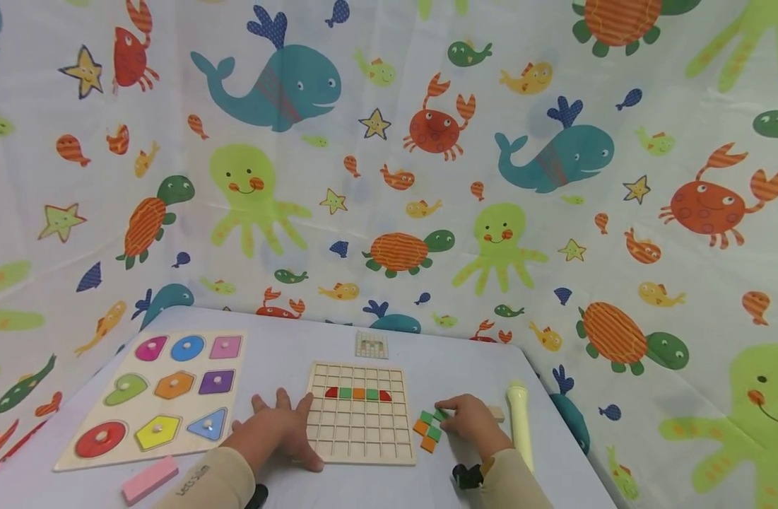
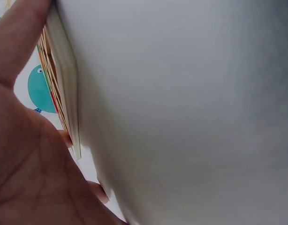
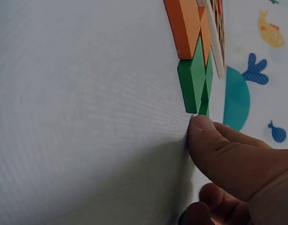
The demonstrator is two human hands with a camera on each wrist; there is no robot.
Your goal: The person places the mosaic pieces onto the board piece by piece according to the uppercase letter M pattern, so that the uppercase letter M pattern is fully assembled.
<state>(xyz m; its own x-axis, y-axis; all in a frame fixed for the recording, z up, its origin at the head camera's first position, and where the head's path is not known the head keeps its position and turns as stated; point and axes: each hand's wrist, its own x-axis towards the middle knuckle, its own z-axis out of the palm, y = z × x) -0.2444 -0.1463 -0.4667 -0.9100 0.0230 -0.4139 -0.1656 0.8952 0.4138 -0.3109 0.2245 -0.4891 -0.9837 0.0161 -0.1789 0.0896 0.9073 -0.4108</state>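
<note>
Fingers (image 1: 280, 406) of the left hand (image 1: 280, 431) lie spread flat, steadying the grid board (image 1: 362, 424), while the right hand (image 1: 471, 420) pinches a green tile (image 1: 434, 417).

Brightness: head view bright, even, soft; no hard glare.
Shadows: faint under left hand (image 1: 280, 431) on worktop (image 1: 287, 353); right wrist view has darker shade under thumb (image 3: 219, 150) near bottom.
Distortion: wide-angle bend at head view edges; printed cloth (image 1: 554, 212) stretches far right.
Focus: wrist views very close; left palm (image 2: 26, 178) soft, worktop blurs to plain grey-white.
Colour: green tiles (image 3: 195, 79) sharp, saturated.
</note>
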